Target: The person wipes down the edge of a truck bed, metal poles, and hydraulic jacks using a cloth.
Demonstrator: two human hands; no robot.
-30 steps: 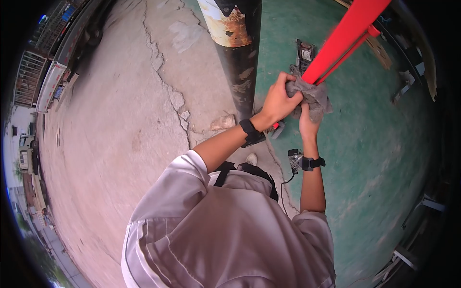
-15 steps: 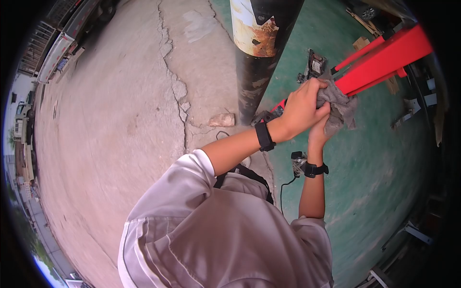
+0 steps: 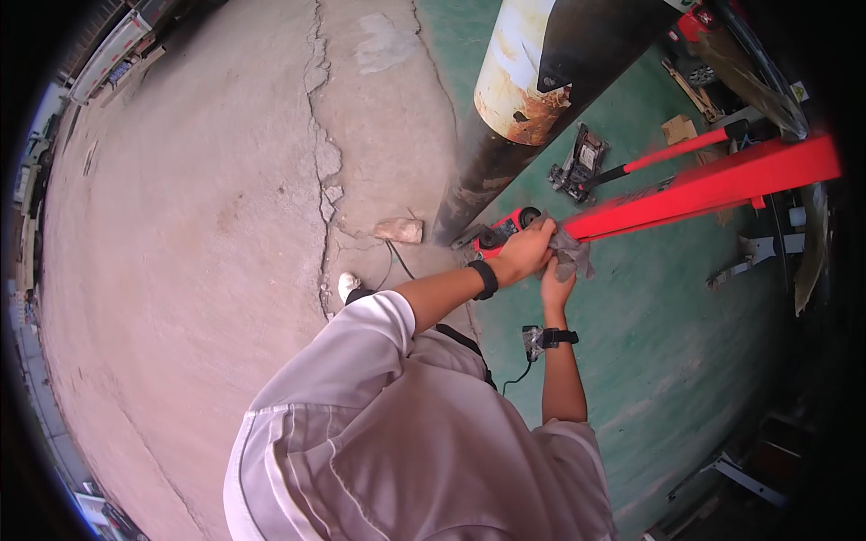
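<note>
Concrete ground (image 3: 198,207), cracked, one expanse; one loose stone (image 3: 398,230) near the foot of one rusted pillar (image 3: 514,99). One left hand (image 3: 526,255), fingers curled tight over one grey rag (image 3: 570,255), pressing it on the near end of one long red bar (image 3: 713,187). One right hand (image 3: 552,287), under the rag, fingers closed on it from below. Two black wristbands. One green floor (image 3: 667,343). One red-handled jack (image 3: 585,164) lying further off. Step judged: wiping the bar's lower end; the next stroke likely calls for sliding the rag along the bar.
</note>
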